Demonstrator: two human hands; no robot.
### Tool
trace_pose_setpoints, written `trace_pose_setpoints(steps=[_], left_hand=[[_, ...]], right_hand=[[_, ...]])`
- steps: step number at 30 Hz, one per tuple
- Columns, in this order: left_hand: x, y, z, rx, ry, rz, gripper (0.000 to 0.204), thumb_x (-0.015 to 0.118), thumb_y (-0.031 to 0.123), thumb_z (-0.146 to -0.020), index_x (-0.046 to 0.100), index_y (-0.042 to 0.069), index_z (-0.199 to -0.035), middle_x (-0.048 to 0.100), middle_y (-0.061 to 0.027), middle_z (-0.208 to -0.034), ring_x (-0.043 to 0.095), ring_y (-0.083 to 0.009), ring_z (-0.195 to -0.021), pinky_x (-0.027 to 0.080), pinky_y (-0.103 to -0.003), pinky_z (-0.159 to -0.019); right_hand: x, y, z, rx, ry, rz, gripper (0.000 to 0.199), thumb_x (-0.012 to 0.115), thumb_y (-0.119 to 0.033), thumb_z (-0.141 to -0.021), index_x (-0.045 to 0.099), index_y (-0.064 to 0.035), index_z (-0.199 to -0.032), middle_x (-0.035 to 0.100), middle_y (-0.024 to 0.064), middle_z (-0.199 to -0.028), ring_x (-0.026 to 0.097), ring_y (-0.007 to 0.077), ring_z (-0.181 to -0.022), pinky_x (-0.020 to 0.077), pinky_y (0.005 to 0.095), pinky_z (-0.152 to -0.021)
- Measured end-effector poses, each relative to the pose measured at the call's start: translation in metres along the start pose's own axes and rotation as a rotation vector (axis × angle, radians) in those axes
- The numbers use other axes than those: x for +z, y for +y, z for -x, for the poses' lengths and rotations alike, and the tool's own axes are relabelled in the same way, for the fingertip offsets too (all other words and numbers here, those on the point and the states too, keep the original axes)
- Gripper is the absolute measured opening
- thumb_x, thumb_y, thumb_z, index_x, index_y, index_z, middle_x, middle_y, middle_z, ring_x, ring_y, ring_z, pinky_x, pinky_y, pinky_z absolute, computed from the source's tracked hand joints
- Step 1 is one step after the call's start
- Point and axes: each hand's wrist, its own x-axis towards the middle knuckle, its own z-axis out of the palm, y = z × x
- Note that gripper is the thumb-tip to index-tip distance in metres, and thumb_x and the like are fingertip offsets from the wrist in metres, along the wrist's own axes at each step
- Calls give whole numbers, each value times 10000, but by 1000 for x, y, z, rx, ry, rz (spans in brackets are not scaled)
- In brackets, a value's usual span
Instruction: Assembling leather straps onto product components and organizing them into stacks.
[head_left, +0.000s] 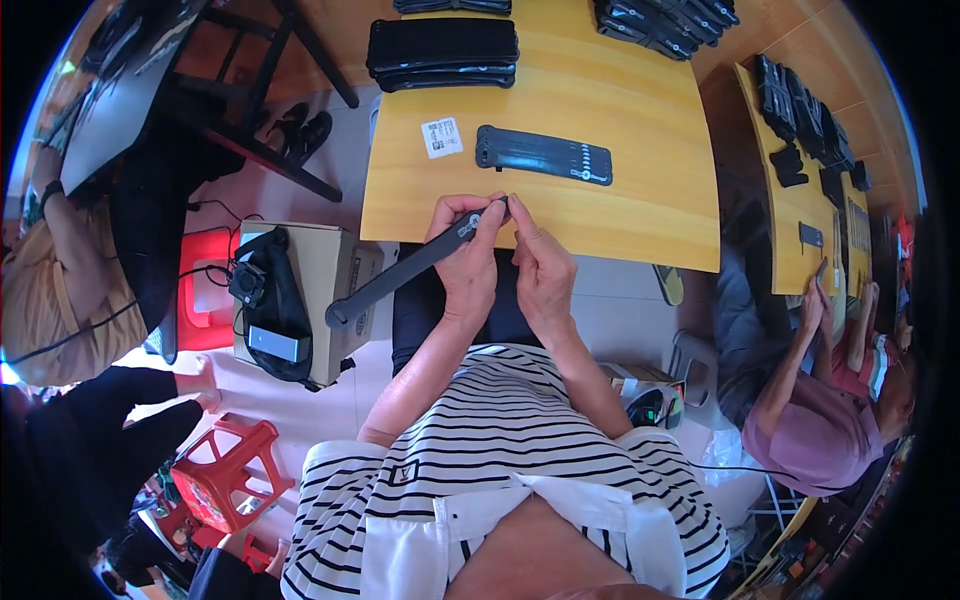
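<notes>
A long flat black strap (402, 271) with a rounded, holed end slants down to the left over the near edge of the table. My left hand (468, 278) is closed around its upper part, thumb on top near the tip. My right hand (546, 282) meets it there, its fingertips pinched at the strap's upper end; what lies between those fingertips is too small to make out. Just beyond my hands, a flat black band (545, 155) with pale markings lies on the yellow table (640, 225). Left of it rests a small white printed label (441, 138).
Stacks of black bands (442, 55) and bundled black pieces (665, 25) occupy the table's far side. At my left are a cardboard box (345, 270) with a black pouch, and a red stool (225, 470). Co-workers sit on both sides; one in purple (815, 435) works at another table.
</notes>
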Motion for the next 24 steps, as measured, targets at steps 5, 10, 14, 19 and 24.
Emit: trace_pose_setpoints(steps=[5,10,14,19,24], left_hand=[[-17,19,-14,-161,-123,-131,134,647,-8,-800,530,-14,-866,612,-106,-873,627,-158,-797,551,-280,-748],[-36,29,-41,-382,-378,-213,148,679,19,-787,546,10,-851,608,-79,-847,646,-172,-751,569,-270,-712],[-20,18,-27,-207,-206,-186,134,666,7,-794,544,-3,-849,613,-75,-824,634,-151,-757,543,-257,-707],[-11,6,-11,51,-39,-245,131,664,27,-802,544,-12,-833,614,-67,-802,613,-117,-737,510,-234,-688],[-31,35,-42,-324,-340,-305,140,687,25,-767,557,0,-813,601,-66,-778,627,-135,-711,564,-247,-642]], right_hand=[[-20,7,-12,-49,-229,-131,444,477,90,-839,591,-122,-1213,514,72,-618,495,129,-521,427,252,-502],[-37,4,-25,-148,-389,15,381,520,39,-852,604,-114,-1191,526,62,-601,503,127,-520,429,253,-501],[-8,2,-15,-11,-132,-122,327,543,-19,-877,606,-102,-1187,544,30,-603,493,93,-527,411,232,-487],[8,-7,-3,356,-56,-405,337,551,-4,-856,608,-90,-1177,628,69,-707,556,111,-554,458,246,-526],[-17,19,-18,129,-224,-349,291,581,-35,-868,631,-91,-1149,599,13,-657,510,62,-524,400,191,-474]])
